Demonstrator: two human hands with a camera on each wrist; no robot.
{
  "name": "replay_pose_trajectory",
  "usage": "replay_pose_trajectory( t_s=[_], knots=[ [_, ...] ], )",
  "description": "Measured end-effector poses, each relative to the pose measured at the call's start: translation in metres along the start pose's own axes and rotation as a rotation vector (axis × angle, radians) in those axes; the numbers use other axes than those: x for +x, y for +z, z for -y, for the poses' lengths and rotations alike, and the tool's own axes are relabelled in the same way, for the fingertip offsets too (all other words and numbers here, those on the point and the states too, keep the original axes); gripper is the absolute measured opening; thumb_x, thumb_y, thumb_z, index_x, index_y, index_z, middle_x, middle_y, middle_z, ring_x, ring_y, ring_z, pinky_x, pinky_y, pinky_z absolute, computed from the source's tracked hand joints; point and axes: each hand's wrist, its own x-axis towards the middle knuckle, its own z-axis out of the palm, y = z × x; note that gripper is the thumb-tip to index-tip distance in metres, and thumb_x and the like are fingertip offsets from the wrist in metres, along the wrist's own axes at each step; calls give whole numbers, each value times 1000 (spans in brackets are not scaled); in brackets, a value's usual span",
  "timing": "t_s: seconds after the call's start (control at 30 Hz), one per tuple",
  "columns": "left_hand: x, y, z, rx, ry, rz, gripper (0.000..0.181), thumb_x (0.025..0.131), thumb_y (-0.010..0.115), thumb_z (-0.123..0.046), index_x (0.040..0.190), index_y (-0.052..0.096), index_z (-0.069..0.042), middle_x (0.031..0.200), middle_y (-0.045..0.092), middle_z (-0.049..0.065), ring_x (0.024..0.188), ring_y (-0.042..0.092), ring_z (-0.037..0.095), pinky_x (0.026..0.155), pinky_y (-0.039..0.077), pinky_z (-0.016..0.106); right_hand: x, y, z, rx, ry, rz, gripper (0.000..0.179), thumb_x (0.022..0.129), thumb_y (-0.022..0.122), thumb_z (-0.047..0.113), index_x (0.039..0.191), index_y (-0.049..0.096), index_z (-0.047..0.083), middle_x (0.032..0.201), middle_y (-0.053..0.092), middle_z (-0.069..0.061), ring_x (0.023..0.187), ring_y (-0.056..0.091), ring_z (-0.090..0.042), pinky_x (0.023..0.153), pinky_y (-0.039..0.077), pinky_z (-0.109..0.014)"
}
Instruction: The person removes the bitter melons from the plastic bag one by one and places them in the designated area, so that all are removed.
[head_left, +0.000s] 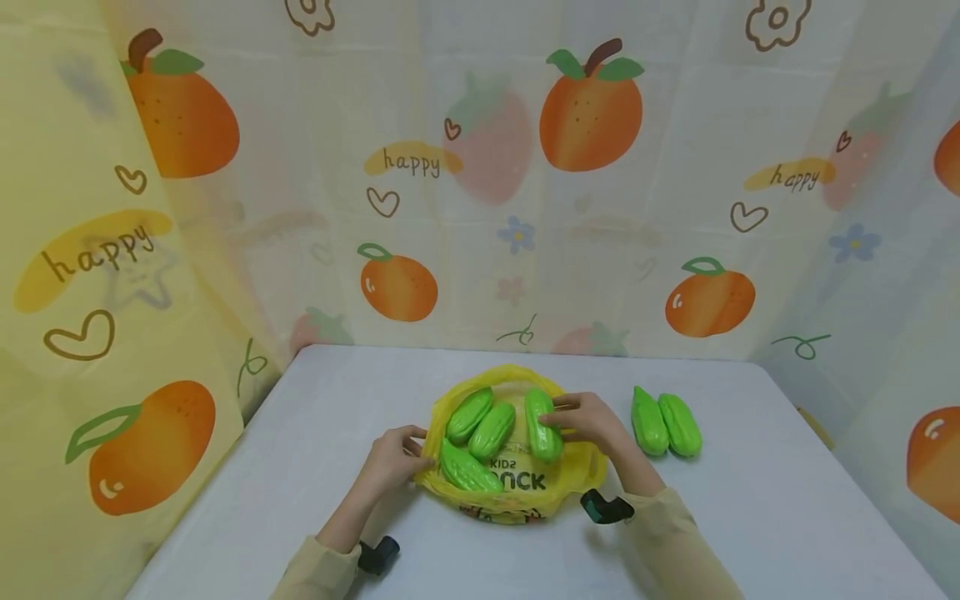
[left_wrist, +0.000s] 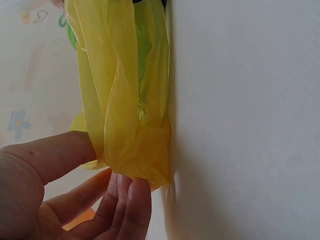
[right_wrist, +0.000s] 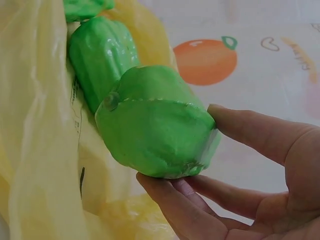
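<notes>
An opened yellow plastic bag (head_left: pixel 581 475) with dark printing lies on the white table. My left hand (head_left: pixel 392 461) pinches the bag's left edge between thumb and fingers, as the left wrist view also shows. Over the bag's right side, my right hand (head_left: pixel 588 419) grips a green toy cucumber (right_wrist: pixel 155 125), thumb on one side and fingers on the other. Three more green cucumbers (head_left: pixel 492 432) rest on the left part of the bag's inside. In the right wrist view the held cucumber's blunt end faces the camera and partly covers another cucumber (right_wrist: pixel 102 55).
Two further green cucumbers (head_left: pixel 681 425) lie side by side on the white table (head_left: pixel 757 517), right of my right hand. Behind the table's far edge hangs a fruit-patterned curtain (head_left: pixel 480 250). Dark wrist cameras (head_left: pixel 606 507) are strapped by the sleeves.
</notes>
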Motion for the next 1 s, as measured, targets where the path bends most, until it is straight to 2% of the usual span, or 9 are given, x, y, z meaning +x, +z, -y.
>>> replay_pose_trajectory(
  t_s=[0.27, 0.47, 1.0],
  knots=[
    [1, 1, 2, 8, 13, -5, 43, 73, 79, -12, 113, 65, -3, 81, 64, 5, 66, 57, 15, 55, 48, 27, -5, -7, -4, 15, -10, -1, 66, 83, 72, 21, 135, 44, -8, 132, 50, -30, 112, 58, -37, 84, 54, -43],
    [0, 1, 1, 9, -3, 1, 44, 73, 79, -12, 114, 64, -2, 82, 64, 5, 66, 57, 15, 55, 48, 27, -8, -12, -4, 14, 2, -16, 65, 83, 72, 22, 135, 44, -6, 133, 49, -30, 112, 58, -38, 84, 54, -45],
    [-1, 1, -1, -2, -3, 2, 44, 73, 79, -11, 113, 64, -2, 82, 63, 7, 65, 57, 15, 55, 49, 28, -17, -34, -8, 91, -24, -19, 60, 87, 68, 21, 135, 43, -7, 133, 49, -30, 113, 58, -35, 84, 54, -44]
  ],
)
